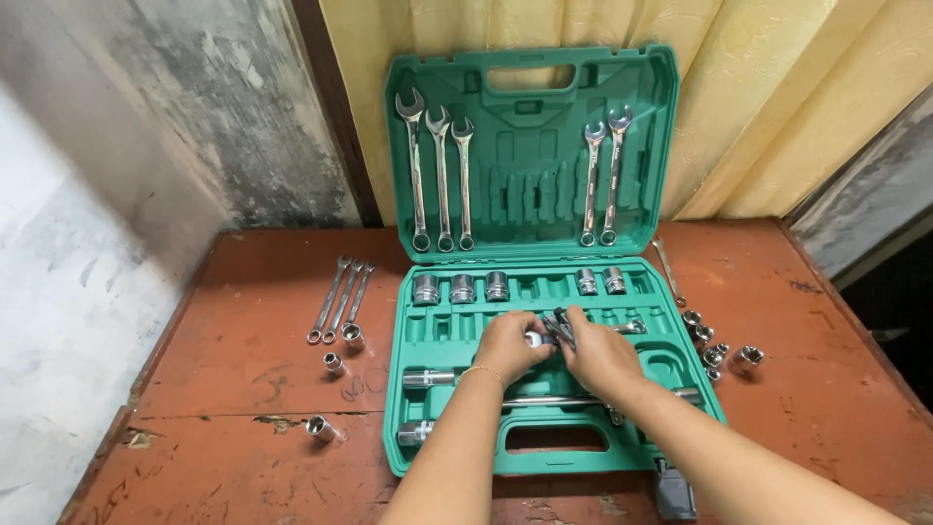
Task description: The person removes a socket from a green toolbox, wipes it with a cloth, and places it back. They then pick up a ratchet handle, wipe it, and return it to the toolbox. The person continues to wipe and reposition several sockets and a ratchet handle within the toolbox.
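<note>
Currently both hands meet over the middle of the green case [442, 457], which lies open on the red table [243, 389] with its lid propped against the curtain [777, 87]. Left hand [505, 345] is curled shut around a short chrome piece whose end pokes out at the thumb; right hand [598, 355] pinches a dark tool [558, 329], likely a ratchet head or adapter, exact type too small to tell. The two parts touch between the hands, just above the tray's middle row. Risks as judged from this view: the grip is fingertip-only on smooth chrome, so a slip would drop the part into the tray recesses or onto the long bar [554, 400] lying under the wrists. Right forearm hangs just over that bar and the tray edge, so a sideways pull could knock it out of its slot. Loose sockets [719, 350] sit grouped on the table right of the case, near the elbow's path, and could roll toward the table edge if swept. More strays [335, 365] lie left, beside three loose wrenches [340, 297]; less exposed. Lid wrenches [442, 170] hang upright in clips; jolting the case could shake them free. A dark object [675, 491] at the near edge is unclear
</note>
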